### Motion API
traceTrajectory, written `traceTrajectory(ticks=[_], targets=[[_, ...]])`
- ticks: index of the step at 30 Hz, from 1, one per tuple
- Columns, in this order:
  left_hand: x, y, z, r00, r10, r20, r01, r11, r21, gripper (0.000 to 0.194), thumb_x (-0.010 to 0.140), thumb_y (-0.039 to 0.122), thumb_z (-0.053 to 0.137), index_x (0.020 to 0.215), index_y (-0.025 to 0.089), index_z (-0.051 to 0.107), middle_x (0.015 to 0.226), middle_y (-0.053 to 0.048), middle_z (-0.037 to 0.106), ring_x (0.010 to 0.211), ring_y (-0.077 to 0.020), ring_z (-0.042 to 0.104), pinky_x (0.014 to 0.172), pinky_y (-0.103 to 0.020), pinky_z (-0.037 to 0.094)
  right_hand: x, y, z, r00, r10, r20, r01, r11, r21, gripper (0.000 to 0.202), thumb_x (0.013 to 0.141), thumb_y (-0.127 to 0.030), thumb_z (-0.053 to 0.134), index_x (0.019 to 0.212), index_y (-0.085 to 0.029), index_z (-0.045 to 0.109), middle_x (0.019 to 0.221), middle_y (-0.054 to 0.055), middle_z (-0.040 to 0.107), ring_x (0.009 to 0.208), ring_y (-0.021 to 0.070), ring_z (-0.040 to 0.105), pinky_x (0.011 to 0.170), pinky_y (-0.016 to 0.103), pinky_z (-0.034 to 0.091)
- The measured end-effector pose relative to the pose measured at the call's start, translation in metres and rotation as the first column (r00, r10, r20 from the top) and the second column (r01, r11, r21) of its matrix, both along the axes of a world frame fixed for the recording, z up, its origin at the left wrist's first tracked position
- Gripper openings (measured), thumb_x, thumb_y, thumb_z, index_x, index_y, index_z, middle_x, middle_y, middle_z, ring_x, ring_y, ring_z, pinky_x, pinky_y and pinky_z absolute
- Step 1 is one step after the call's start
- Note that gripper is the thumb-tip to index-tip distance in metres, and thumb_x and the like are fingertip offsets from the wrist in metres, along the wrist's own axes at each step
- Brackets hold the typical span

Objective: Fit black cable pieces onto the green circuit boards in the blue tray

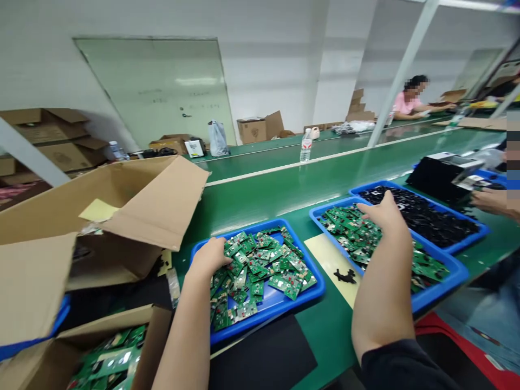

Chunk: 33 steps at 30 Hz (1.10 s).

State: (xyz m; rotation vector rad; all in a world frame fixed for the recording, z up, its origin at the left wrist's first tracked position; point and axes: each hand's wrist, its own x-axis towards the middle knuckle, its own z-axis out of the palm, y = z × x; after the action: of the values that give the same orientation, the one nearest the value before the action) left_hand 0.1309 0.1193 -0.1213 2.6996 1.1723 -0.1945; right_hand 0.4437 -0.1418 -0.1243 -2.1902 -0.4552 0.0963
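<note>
My left hand (209,257) is at the left edge of a blue tray (319,287), beside a heap of green circuit boards (260,265). Its thumb and forefinger are apart over the boards, and its other fingers are hidden. Farther right, my right hand (382,214) reaches over a second blue tray (459,273), also heaped with green circuit boards (345,230). The thumb and fingers there are spread, with nothing visible between them. My right forearm covers part of that tray.
Left stand an open cardboard box (162,211) and a smaller box of boards (154,325). Beyond the second tray are black parts (430,219) in another tray. A co-worker's hand (493,201) is at right. A water bottle (306,146) stands behind.
</note>
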Motion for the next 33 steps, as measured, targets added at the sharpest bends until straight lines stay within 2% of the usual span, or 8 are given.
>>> traceTrajectory(ticks=[2, 6, 11, 13, 15, 20, 25, 33], targets=[[-0.003, -0.005, 0.007, 0.998, -0.007, 0.064, 0.009, 1.000, -0.027, 0.053, 0.070, 0.018, 0.072, 0.120, 0.009, 0.057, 0.119, -0.021, 0.062, 0.111, -0.0324, 0.061, 0.089, -0.035, 0.048, -0.008, 0.010, 0.005, 0.998, 0.045, -0.048, -0.044, 0.999, 0.021, 0.090, 0.086, -0.028, 0.060, 0.148, 0.004, 0.003, 0.098, 0.022, 0.067, 0.088, 0.0310, 0.068, 0.076, 0.039, 0.052], [-0.008, -0.017, 0.021, 0.971, -0.070, 0.229, 0.087, 0.994, -0.065, 0.074, 0.074, 0.023, 0.071, 0.139, 0.015, 0.038, 0.128, -0.015, 0.058, 0.115, -0.0254, 0.058, 0.096, -0.033, 0.046, -0.037, 0.043, 0.018, 0.951, 0.288, -0.116, -0.276, 0.955, 0.112, 0.087, 0.082, -0.032, 0.063, 0.151, -0.011, 0.013, 0.093, 0.010, 0.069, 0.084, 0.0237, 0.069, 0.078, 0.033, 0.054], [-0.008, -0.038, 0.033, 0.841, -0.197, 0.505, 0.262, 0.963, -0.061, 0.083, 0.075, 0.024, 0.071, 0.144, 0.018, 0.026, 0.127, -0.012, 0.056, 0.120, -0.0238, 0.053, 0.103, -0.038, 0.042, -0.101, 0.085, 0.030, 0.655, 0.734, -0.179, -0.667, 0.673, 0.320, 0.094, 0.080, -0.028, 0.066, 0.151, -0.014, 0.007, 0.085, 0.005, 0.069, 0.079, 0.0192, 0.065, 0.081, 0.034, 0.051], [-0.007, -0.047, 0.035, 0.754, -0.269, 0.600, 0.340, 0.941, -0.004, 0.083, 0.074, 0.021, 0.072, 0.144, 0.022, 0.026, 0.126, -0.011, 0.055, 0.120, -0.0254, 0.053, 0.103, -0.043, 0.042, -0.125, 0.099, 0.029, 0.539, 0.819, -0.194, -0.735, 0.571, 0.367, 0.098, 0.078, -0.028, 0.068, 0.152, -0.016, 0.004, 0.085, 0.004, 0.068, 0.077, 0.0192, 0.063, 0.076, 0.034, 0.050], [-0.006, -0.055, 0.038, 0.694, -0.345, 0.632, 0.391, 0.918, 0.072, 0.084, 0.076, 0.018, 0.071, 0.144, 0.027, 0.024, 0.127, -0.011, 0.053, 0.121, -0.0260, 0.051, 0.103, -0.045, 0.042, -0.143, 0.109, 0.025, 0.483, 0.853, -0.198, -0.751, 0.520, 0.407, 0.101, 0.077, -0.027, 0.069, 0.152, -0.017, 0.003, 0.087, 0.003, 0.067, 0.079, 0.0182, 0.061, 0.074, 0.033, 0.047], [-0.003, -0.066, 0.042, 0.612, -0.447, 0.652, 0.431, 0.880, 0.198, 0.085, 0.079, 0.015, 0.068, 0.145, 0.031, 0.019, 0.133, -0.011, 0.048, 0.125, -0.0269, 0.047, 0.104, -0.046, 0.041, -0.157, 0.118, 0.022, 0.462, 0.874, -0.152, -0.718, 0.469, 0.514, 0.092, 0.076, -0.014, 0.062, 0.151, -0.016, 0.008, 0.066, -0.007, 0.057, 0.065, 0.0124, 0.053, 0.065, 0.028, 0.041], [-0.005, -0.066, 0.045, 0.633, -0.425, 0.647, 0.370, 0.900, 0.228, 0.086, 0.081, 0.019, 0.068, 0.147, 0.031, 0.015, 0.144, -0.012, 0.034, 0.136, -0.0283, 0.034, 0.111, -0.046, 0.034, -0.155, 0.112, 0.031, 0.477, 0.869, -0.131, -0.656, 0.451, 0.606, 0.095, 0.073, -0.012, 0.061, 0.150, -0.013, 0.006, 0.063, -0.008, 0.052, 0.058, 0.0102, 0.046, 0.057, 0.025, 0.037], [-0.007, -0.067, 0.046, 0.635, -0.433, 0.639, 0.401, 0.893, 0.207, 0.080, 0.080, 0.018, 0.070, 0.144, 0.031, 0.024, 0.145, -0.012, 0.032, 0.137, -0.0285, 0.033, 0.109, -0.047, 0.038, -0.154, 0.109, 0.036, 0.452, 0.879, -0.152, -0.635, 0.437, 0.637, 0.099, 0.073, -0.011, 0.063, 0.151, -0.014, 0.002, 0.062, -0.007, 0.053, 0.057, 0.0110, 0.049, 0.053, 0.024, 0.041]])
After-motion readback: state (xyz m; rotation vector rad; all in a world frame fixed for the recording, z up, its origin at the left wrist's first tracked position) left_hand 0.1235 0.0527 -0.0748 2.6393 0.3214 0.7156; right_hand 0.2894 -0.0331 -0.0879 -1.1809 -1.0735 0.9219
